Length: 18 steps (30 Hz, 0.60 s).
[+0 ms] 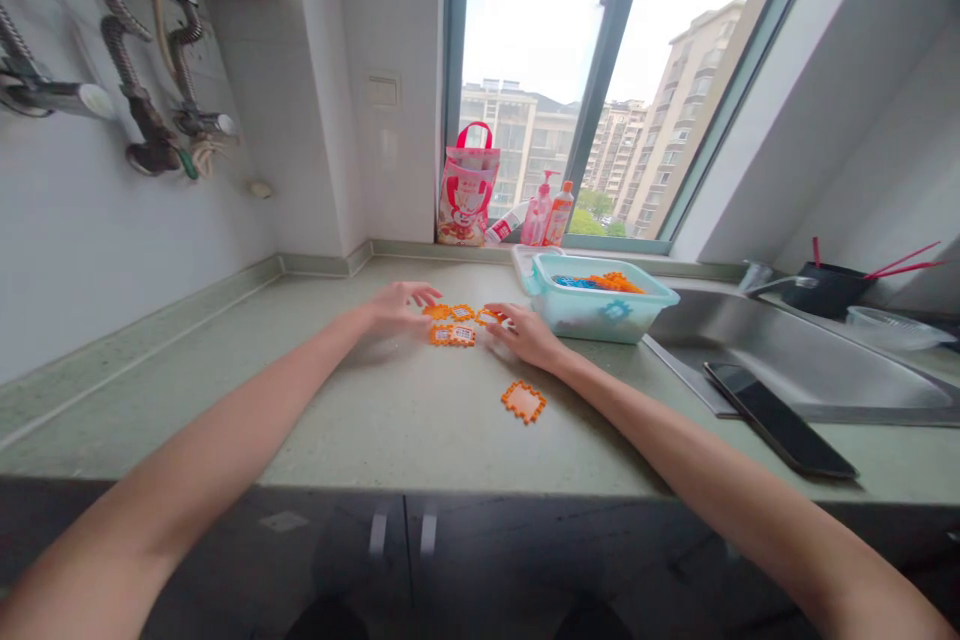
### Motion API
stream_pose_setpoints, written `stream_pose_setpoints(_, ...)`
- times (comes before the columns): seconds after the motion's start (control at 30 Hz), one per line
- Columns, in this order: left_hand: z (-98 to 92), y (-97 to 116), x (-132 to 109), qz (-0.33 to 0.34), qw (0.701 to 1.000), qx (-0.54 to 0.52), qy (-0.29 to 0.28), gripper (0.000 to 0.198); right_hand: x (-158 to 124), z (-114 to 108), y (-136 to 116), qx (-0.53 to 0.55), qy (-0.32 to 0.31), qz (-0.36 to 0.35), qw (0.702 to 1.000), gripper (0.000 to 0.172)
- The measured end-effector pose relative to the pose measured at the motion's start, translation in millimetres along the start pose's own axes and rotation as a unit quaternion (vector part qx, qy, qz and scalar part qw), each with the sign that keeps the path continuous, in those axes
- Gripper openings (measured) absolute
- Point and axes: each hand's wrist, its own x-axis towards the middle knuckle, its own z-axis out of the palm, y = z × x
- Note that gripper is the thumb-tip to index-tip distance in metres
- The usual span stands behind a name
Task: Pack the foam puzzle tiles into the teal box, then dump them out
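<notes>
Both forearms reach from the lower corners over the green desk (375, 420) in the head view, and under its edge two cabinet handles (401, 532) show. One orange square tile (523, 401) with a toothed edge lies alone near the right wrist. Further back lies a group of orange tiles (452, 325), about five, touching each other; the exact count is not sure. The left hand (397, 308) has its fingers loosely spread, the tips on the left edge of the group. The right hand (526, 333) touches the right edge with curled fingers; if it pinches a tile, I cannot tell. One teal tub (600, 312) just behind it holds orange and blue pieces. One black phone (776, 418) lies by the sink (795, 360). On the windowsill stand one red bag (468, 188) and three bottles (537, 212); their writing is too small to read.
</notes>
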Motion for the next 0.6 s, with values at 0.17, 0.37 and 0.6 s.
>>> stream_pose_setpoints(0.17, 6.9, 14, -5, -0.005, 0.994, -0.058, -0.090, 0.069, 13, 16, -8, 0.100, -0.037, -0.073, 0.992, 0.037)
stream_pose_setpoints(0.37, 14.9, 20, -7, -0.015, 0.995, -0.066, -0.075, 0.075, 16, 19, -9, 0.092, -0.064, -0.079, 0.991, 0.029)
stream_pose_setpoints(0.6, 4.2, 0, -3, -0.053, 0.992, -0.085, -0.073, 0.084, 40, 21, 6, 0.107, 0.080, 0.015, 0.991, 0.036)
